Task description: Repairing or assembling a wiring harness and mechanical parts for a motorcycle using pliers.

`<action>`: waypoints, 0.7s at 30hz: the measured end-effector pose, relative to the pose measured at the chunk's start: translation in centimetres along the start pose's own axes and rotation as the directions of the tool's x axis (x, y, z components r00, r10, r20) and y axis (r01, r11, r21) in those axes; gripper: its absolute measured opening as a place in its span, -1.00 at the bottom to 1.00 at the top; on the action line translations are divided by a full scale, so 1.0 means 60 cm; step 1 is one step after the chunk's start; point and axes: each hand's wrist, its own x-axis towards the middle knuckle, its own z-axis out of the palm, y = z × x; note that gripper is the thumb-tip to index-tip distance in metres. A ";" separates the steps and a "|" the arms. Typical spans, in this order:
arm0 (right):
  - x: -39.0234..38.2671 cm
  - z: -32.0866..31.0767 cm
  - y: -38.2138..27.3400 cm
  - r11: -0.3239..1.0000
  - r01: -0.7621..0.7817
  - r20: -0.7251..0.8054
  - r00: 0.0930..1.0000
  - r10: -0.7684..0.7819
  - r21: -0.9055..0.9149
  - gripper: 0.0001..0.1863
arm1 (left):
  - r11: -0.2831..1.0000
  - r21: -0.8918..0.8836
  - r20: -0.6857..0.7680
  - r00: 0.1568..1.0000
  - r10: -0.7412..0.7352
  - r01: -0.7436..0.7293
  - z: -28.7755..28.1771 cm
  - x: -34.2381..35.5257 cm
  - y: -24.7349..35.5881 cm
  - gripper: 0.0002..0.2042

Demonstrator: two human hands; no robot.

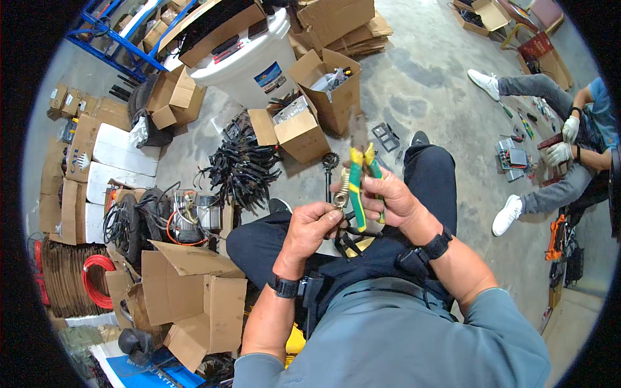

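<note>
My right hand [394, 200] grips pliers with green and yellow handles [356, 200], held upright with the metal jaws above the fingers. My left hand [310, 226] pinches a small metal fitting [340, 202] just left of the pliers. A coiled metal spring [345, 184] rises from the fitting beside the pliers' near handle. Some dark pieces [343, 246] hang below my hands, over my lap; what they are I cannot make out. A black rod with a toothed head [328, 174] is on the floor beyond my left hand.
Open cardboard boxes [291, 139], a white tub [242, 77], black cable bundles [239, 161] and motor-like units [207, 213] crowd the left and front. At right a seated person in white gloves [569, 129] has scattered tools [527, 126] and a small device [511, 158] on the floor nearby.
</note>
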 end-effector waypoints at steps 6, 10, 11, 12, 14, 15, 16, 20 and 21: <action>0.003 0.016 -0.030 0.976 0.214 -0.014 0.977 -0.214 -0.037 -0.71 | 0.998 -0.015 0.027 0.998 -0.065 0.065 0.006 0.000 -0.002 -0.79; 0.003 0.043 -0.067 0.941 0.332 -0.014 0.943 -0.333 -0.062 -0.70 | 0.999 -0.026 0.048 0.998 -0.032 0.033 0.004 -0.002 -0.016 -0.78; 0.005 0.047 -0.075 0.930 0.361 0.006 0.932 -0.362 -0.070 -0.69 | 0.999 -0.044 0.049 0.999 -0.023 0.025 0.005 -0.003 -0.023 -0.77; 0.005 0.059 -0.084 0.921 0.386 0.021 0.923 -0.385 -0.050 -0.69 | 0.998 -0.063 0.049 0.999 -0.015 0.018 0.006 -0.004 -0.029 -0.77; 0.005 0.073 -0.105 0.913 0.402 0.056 0.915 -0.399 -0.068 -0.62 | 0.998 -0.065 0.049 0.999 -0.003 0.007 0.000 -0.006 -0.046 -0.77; 0.004 0.086 -0.115 0.901 0.427 0.061 0.904 -0.423 -0.072 -0.62 | 0.998 -0.066 0.051 0.999 0.006 -0.002 0.001 -0.006 -0.047 -0.77; 0.005 0.091 -0.125 0.892 0.445 0.093 0.894 -0.438 -0.082 -0.60 | 0.998 -0.067 0.053 0.999 0.005 -0.001 0.002 -0.007 -0.046 -0.77; 0.016 0.114 -0.149 0.849 0.511 0.139 0.858 -0.495 -0.136 -0.59 | 0.998 -0.055 0.008 1.000 -0.019 0.019 0.009 -0.013 -0.034 -0.77; 0.019 0.120 -0.153 0.848 0.512 0.139 0.858 -0.495 -0.137 -0.59 | 0.999 -0.041 0.016 1.000 -0.001 0.002 0.010 -0.012 -0.031 -0.77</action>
